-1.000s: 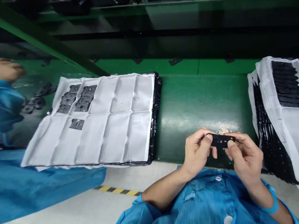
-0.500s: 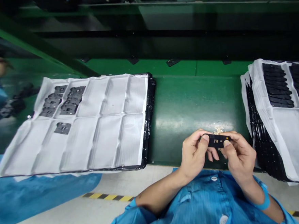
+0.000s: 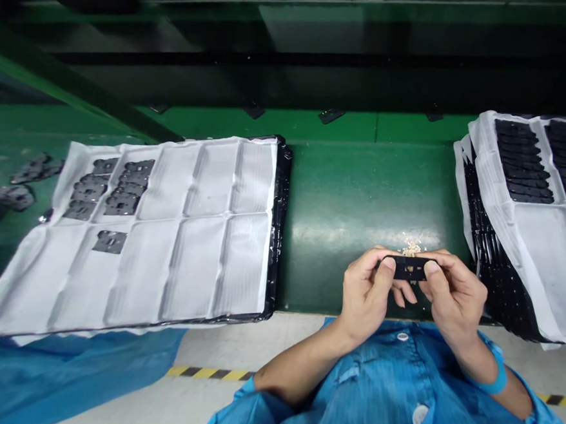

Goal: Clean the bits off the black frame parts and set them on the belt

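Between my two hands is a small flat black plate with cut-outs (image 3: 409,268), held level above the front edge of the green table (image 3: 350,201). My left hand (image 3: 369,291) pinches its left end, thumb on top. At the plate's right end my right hand (image 3: 454,290) grips it between thumb and fingers. Just behind the plate lies a little heap of pale small bits (image 3: 412,247). The undersides of the plate and the fingertips beneath it are partly hidden.
A white cloth-lined tray (image 3: 248,266) with several dark plates (image 3: 126,187) stands on the left. To the right, stacked lined trays (image 3: 546,239) hold rows of black parts (image 3: 524,159). Loose dark parts (image 3: 37,168) lie far left; a green post (image 3: 75,91) slants there.
A yellow spot on the plate's right end no longer shows. The co-worker's hand at the far left has gone out of view. My hands keep nearly the same place.
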The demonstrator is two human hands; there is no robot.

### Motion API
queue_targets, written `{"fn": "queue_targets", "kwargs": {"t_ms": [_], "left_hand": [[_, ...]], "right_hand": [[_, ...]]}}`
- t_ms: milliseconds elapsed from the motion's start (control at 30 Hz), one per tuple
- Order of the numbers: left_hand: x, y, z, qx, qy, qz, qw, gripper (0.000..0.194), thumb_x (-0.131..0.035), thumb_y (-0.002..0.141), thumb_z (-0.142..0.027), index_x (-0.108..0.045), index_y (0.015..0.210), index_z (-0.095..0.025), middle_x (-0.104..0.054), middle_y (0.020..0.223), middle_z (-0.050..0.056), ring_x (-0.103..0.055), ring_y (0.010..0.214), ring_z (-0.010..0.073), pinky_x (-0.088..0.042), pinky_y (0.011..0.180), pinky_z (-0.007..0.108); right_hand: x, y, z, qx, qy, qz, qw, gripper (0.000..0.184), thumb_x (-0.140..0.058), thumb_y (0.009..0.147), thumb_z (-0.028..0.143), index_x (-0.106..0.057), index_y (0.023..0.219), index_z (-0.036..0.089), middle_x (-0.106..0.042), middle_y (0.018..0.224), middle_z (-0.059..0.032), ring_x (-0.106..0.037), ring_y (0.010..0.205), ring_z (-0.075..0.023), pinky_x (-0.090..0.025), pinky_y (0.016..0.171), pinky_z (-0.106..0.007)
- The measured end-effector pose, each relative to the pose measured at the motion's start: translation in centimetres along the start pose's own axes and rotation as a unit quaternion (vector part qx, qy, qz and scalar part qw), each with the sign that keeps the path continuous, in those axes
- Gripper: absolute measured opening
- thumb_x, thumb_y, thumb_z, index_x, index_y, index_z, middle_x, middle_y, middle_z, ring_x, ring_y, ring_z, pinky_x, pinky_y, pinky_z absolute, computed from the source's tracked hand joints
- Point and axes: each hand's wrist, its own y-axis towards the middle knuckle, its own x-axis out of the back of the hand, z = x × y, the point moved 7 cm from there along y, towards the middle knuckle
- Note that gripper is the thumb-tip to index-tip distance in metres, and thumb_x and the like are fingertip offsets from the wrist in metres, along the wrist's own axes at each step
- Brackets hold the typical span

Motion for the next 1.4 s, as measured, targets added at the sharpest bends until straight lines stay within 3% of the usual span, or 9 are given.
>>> {"fn": "queue_targets", "kwargs": {"t_ms": [200, 300, 367, 467, 600, 967, 1167, 1267, 1400], "left_hand": [[0.0, -0.4, -0.5, -0.043, 0.032, 0.010, 0.999, 0.039, -0.060, 0.109, -0.049, -0.069, 0.100, -0.012, -0.067, 0.079, 0.002, -0.068, 0.050, 0.0095, -0.054, 0.047, 0.019], [0.2, -0.5, -0.3, -0.062, 0.038, 0.003, 0.997, 0.037, -0.061, 0.109, -0.047, -0.071, 0.102, -0.012, -0.066, 0.085, 0.003, -0.070, 0.052, 0.0104, -0.054, 0.047, 0.019], [0.4, -0.4, 0.0, -0.041, 0.033, 0.001, 0.999, 0.038, -0.062, 0.108, -0.049, -0.070, 0.100, -0.012, -0.065, 0.079, 0.001, -0.070, 0.051, 0.0109, -0.053, 0.046, 0.019], [0.6, -0.4, 0.6, 0.037, -0.002, 0.016, 0.999, 0.043, -0.065, 0.105, -0.056, -0.065, 0.099, -0.013, -0.064, 0.063, -0.001, -0.066, 0.046, 0.0120, -0.051, 0.044, 0.019], [0.6, -0.4, 0.8, 0.106, -0.033, 0.034, 0.993, 0.049, -0.069, 0.101, -0.061, -0.065, 0.103, -0.012, -0.069, 0.058, 0.001, -0.063, 0.042, 0.0119, -0.050, 0.045, 0.019], [0.8, 0.4, 1.1, 0.144, -0.017, 0.037, 0.989, 0.043, -0.067, 0.101, -0.054, -0.070, 0.101, -0.011, -0.067, 0.054, 0.001, -0.057, 0.039, 0.0100, -0.044, 0.043, 0.019], [0.4, 0.6, 0.7, 0.161, -0.089, 0.105, 0.977, 0.038, -0.073, 0.098, -0.047, -0.066, 0.110, -0.012, -0.075, 0.070, 0.006, -0.073, 0.057, 0.0148, -0.058, 0.056, 0.023], [0.7, 0.8, 0.5, 0.165, -0.088, 0.096, 0.978, 0.031, -0.071, 0.098, -0.041, -0.063, 0.110, -0.013, -0.074, 0.071, 0.005, -0.075, 0.060, 0.0151, -0.059, 0.056, 0.022], [1.5, 1.6, 0.3, 0.178, -0.024, 0.062, 0.982, 0.019, -0.068, 0.097, -0.033, -0.060, 0.094, -0.016, -0.069, 0.065, 0.000, -0.072, 0.054, 0.0136, -0.052, 0.048, 0.017]], "right_hand": [[0.2, 0.2, -0.5, -0.030, 0.025, -0.023, 0.999, 0.020, -0.070, 0.103, 0.032, -0.078, 0.089, 0.020, -0.070, 0.076, -0.0014, -0.056, 0.054, -0.0111, -0.044, 0.047, -0.022], [0.0, 0.0, -1.9, -0.096, 0.084, -0.004, 0.992, 0.021, -0.072, 0.103, 0.036, -0.078, 0.090, 0.020, -0.065, 0.072, 0.0009, -0.047, 0.049, -0.0083, -0.038, 0.042, -0.020], [-0.3, -0.2, -2.5, -0.144, 0.125, 0.035, 0.981, 0.021, -0.072, 0.104, 0.038, -0.081, 0.097, 0.020, -0.065, 0.074, 0.0009, -0.043, 0.047, -0.0063, -0.035, 0.041, -0.019], [-0.5, -0.5, -2.6, -0.183, 0.149, 0.084, 0.968, 0.021, -0.073, 0.104, 0.038, -0.082, 0.109, 0.020, -0.072, 0.090, -0.0035, -0.048, 0.050, -0.0060, -0.041, 0.044, -0.020], [-0.3, -0.6, -2.3, -0.185, 0.145, 0.088, 0.968, 0.021, -0.073, 0.104, 0.037, -0.083, 0.111, 0.020, -0.075, 0.094, -0.0056, -0.050, 0.052, -0.0066, -0.044, 0.046, -0.020], [-0.4, -0.2, -4.2, -0.211, 0.102, 0.030, 0.972, 0.027, -0.073, 0.101, 0.041, -0.074, 0.087, 0.018, -0.069, 0.081, -0.0017, -0.043, 0.049, -0.0060, -0.034, 0.040, -0.017], [-0.6, 0.3, -4.3, -0.232, 0.123, 0.004, 0.965, 0.025, -0.075, 0.095, 0.039, -0.070, 0.083, 0.017, -0.065, 0.074, 0.0000, -0.035, 0.044, -0.0045, -0.027, 0.038, -0.018], [-0.8, 0.5, -4.4, -0.242, 0.139, 0.002, 0.960, 0.025, -0.078, 0.093, 0.038, -0.069, 0.082, 0.018, -0.062, 0.069, 0.0021, -0.032, 0.042, -0.0039, -0.025, 0.037, -0.018], [-0.8, 0.6, -4.8, -0.248, 0.106, 0.016, 0.963, 0.028, -0.079, 0.096, 0.044, -0.072, 0.089, 0.017, -0.068, 0.075, 0.0005, -0.037, 0.045, -0.0048, -0.029, 0.040, -0.018]]}}
